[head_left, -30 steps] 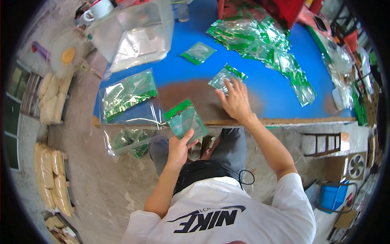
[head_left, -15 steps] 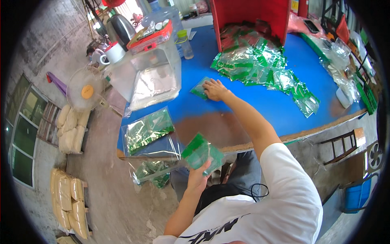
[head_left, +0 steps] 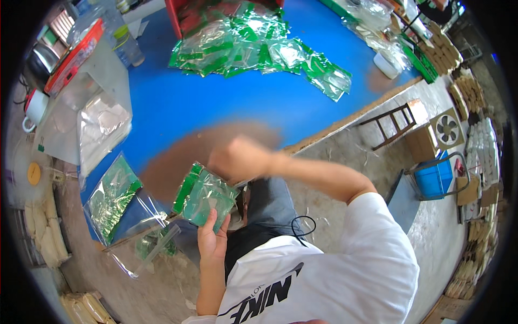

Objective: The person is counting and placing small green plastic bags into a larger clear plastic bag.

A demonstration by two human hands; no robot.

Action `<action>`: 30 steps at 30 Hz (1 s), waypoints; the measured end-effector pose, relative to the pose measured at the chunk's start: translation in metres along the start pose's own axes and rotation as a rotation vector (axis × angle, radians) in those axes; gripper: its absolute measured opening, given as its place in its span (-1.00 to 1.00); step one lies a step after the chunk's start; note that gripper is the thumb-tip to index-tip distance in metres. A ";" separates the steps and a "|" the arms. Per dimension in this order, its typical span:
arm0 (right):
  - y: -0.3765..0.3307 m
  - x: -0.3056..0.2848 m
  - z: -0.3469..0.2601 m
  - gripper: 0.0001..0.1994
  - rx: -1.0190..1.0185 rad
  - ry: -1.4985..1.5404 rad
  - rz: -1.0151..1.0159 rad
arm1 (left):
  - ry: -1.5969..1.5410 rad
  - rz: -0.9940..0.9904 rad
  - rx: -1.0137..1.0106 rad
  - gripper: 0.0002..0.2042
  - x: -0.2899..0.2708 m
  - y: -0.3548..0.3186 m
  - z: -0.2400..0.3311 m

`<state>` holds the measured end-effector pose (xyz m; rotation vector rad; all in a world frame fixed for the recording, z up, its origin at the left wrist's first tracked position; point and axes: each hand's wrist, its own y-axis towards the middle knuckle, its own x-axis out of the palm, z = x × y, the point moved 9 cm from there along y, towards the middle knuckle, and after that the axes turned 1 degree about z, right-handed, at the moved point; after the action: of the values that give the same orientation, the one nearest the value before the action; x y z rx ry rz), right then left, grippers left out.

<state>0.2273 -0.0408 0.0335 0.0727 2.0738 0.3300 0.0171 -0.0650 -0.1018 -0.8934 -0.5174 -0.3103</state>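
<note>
My left hand [head_left: 213,235] is closed on a few flat plastic packets [head_left: 208,197], clear with green bands, held in front of my body by the table's near edge. Smeared by motion, my right hand [head_left: 237,159] hangs just above and to the right of those packets; its fingers are not clear, nor whether anything is in them. To the left, a large clear bag [head_left: 110,208] with green packets inside lies on the table corner. A heap of similar packets [head_left: 232,48] spreads from the red box [head_left: 174,19] at the far side.
The blue table [head_left: 178,102] has a worn brown patch near me. At its left stand a translucent bin [head_left: 108,70], a bottle with a yellow-green cap [head_left: 127,46] and a white mug [head_left: 36,108]. Clear plastic bags [head_left: 372,32] lie far right. More packets [head_left: 156,243] hang below the left edge.
My right hand has come back from a packet on the tabletop to beside my left hand; that packet is gone from its spot. The view has swung to the right.
</note>
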 end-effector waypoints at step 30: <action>-0.001 -0.007 0.110 0.05 0.493 -0.412 0.051 | 0.072 -0.093 0.150 -0.62 -0.010 -0.016 0.037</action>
<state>0.3255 -0.0210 -0.0127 0.4525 1.7013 -0.1642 -0.0098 -0.0443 -0.0780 -0.7117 -0.5094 -0.3815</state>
